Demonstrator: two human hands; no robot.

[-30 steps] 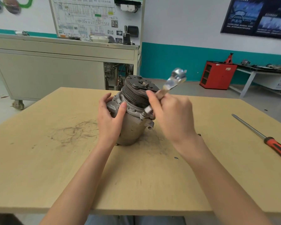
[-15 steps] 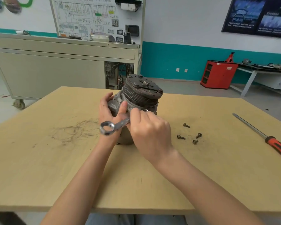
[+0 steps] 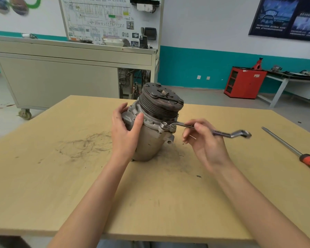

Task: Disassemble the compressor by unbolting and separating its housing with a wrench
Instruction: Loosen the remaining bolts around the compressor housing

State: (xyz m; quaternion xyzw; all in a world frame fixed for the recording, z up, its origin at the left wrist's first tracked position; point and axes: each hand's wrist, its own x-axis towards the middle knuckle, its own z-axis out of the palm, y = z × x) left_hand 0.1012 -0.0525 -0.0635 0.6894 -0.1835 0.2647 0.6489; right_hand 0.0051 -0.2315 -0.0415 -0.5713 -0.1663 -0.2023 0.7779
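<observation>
A compressor (image 3: 150, 138) stands pulley end up near the middle of a workshop table (image 3: 61, 176). The left hand (image 3: 125, 135) wraps fingers and thumb around its housing, apparently to brace it against turning. The right hand (image 3: 206, 142) pinches the shaft of a wrench (image 3: 181, 124), whose ring end sits on a flange bolt.

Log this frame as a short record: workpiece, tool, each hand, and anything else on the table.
workpiece: compressor, standing on the wooden table, pulley end up
tool: ring wrench, ring end on the housing flange, apparently over a bolt
left hand: grips the compressor's side
right hand: holds the wrench shaft about mid-length
also on table: red-handled screwdriver, lying to the right, untouched
</observation>
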